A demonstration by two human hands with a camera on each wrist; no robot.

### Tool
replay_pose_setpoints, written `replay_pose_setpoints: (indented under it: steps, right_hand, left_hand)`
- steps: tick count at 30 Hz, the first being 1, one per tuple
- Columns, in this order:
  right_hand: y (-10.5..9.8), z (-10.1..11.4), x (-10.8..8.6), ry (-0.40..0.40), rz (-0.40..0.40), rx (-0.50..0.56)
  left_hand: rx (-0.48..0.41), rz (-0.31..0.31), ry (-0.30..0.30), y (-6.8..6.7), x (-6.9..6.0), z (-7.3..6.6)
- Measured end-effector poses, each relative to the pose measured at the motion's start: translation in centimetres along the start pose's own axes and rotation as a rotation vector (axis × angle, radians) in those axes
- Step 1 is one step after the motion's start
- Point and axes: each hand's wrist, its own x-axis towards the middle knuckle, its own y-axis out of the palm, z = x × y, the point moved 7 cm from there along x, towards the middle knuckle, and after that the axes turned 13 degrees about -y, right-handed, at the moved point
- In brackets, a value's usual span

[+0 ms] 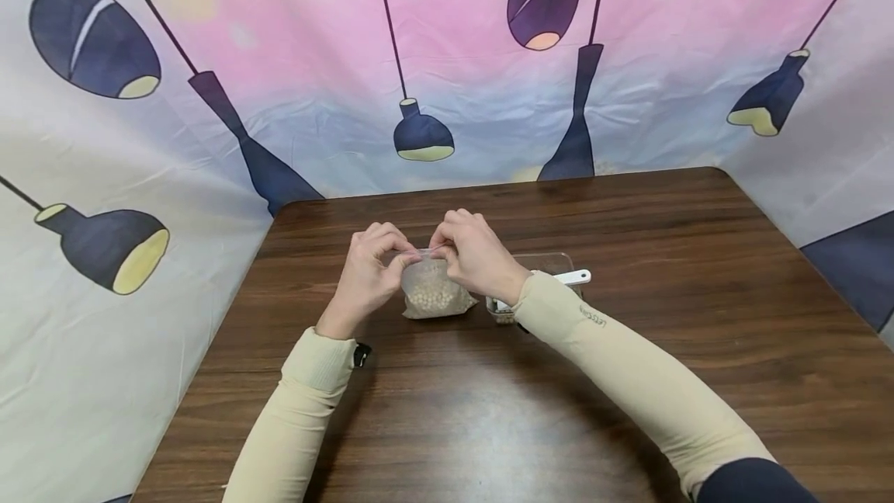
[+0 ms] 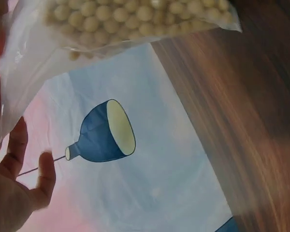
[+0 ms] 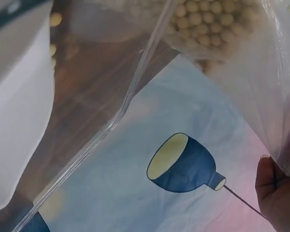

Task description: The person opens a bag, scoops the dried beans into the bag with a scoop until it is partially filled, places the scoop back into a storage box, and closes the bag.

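A clear plastic bag [image 1: 436, 293] of round, pale yellow beans, which look like soybeans, stands on the table with its top edge raised. My left hand [image 1: 370, 270] pinches the left part of that edge between thumb and fingers. Close beside it, my right hand [image 1: 482, 254] pinches the edge further right. Both wrist views show the beans [image 2: 121, 17] through the bag's film [image 3: 253, 92]. Right of the bag, partly behind my right wrist, is a clear container [image 1: 552, 258] with some beans low inside. A white handle [image 1: 576, 277] sticks out over its rim.
The dark wooden table [image 1: 447, 402] runs up to a patterned cloth backdrop [image 1: 314, 123] with printed lamps. In the right wrist view, the container's rim [image 3: 130, 92] and a white smooth utensil [image 3: 19, 106] stand close to the camera.
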Motion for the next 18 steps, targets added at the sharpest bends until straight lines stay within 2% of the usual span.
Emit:
replay_pose_setpoints:
  steps: [2, 5, 10, 18]
  right_hand:
    - [-0.2, 0.1, -0.2, -0.002, -0.035, -0.016]
    - [-0.4, 0.0, -0.5, 0.011, -0.06, -0.018]
    - [-0.6, 0.0, -0.7, 0.008, -0.05, -0.043]
    - [-1.3, -0.5, -1.6, 0.028, -0.062, -0.061]
  left_hand:
    - [0.047, -0.035, 0.035, -0.2, -0.1, -0.4]
    - [0.066, -0.056, 0.043, -0.7, -0.3, -0.4]
    - [0.072, -0.1, 0.01, -1.7, -0.8, 0.2]
    - [0.108, -0.156, -0.016, -2.6, -1.5, 0.7]
